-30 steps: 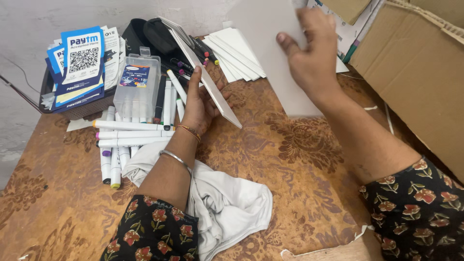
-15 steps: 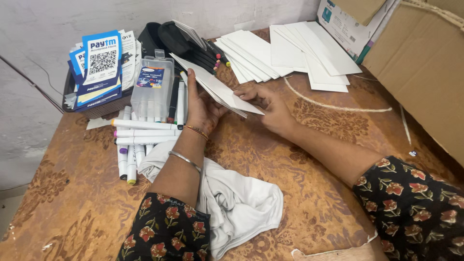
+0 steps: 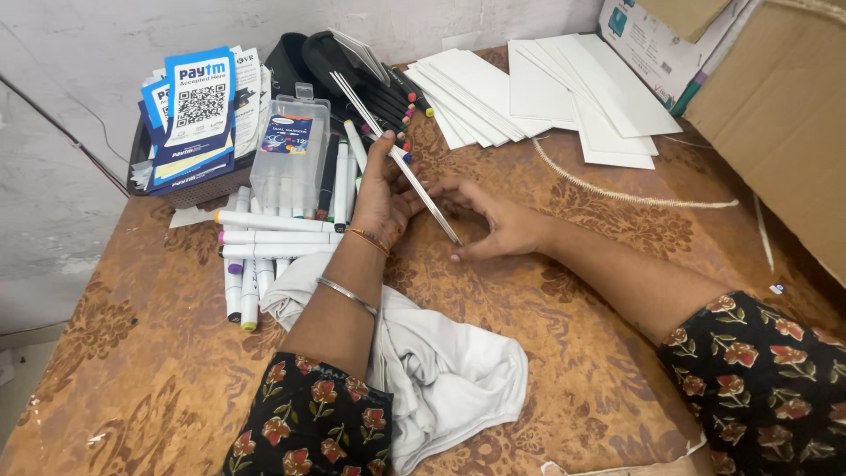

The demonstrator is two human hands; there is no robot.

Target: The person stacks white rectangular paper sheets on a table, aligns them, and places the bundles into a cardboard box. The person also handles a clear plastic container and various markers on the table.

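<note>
On the brown patterned table (image 3: 617, 370), my left hand (image 3: 381, 198) clamps a thin stack of white cards (image 3: 397, 157) on edge, its long axis running away toward the wall; my right hand (image 3: 498, 225), fingers spread, steadies the near end.

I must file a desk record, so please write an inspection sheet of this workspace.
Surface: brown patterned table cover, worn.
Job's things: thin stack of white cards, held on edge, tilted.
Clutter: markers, clear plastic box, white cloth, loose white cards, tray of leaflets, black pouch.
Hands: left hand grips the stack; right hand touches its lower end.
Cables: dark wire along the wall.
Surroundings: cardboard boxes, grey wall.
</note>
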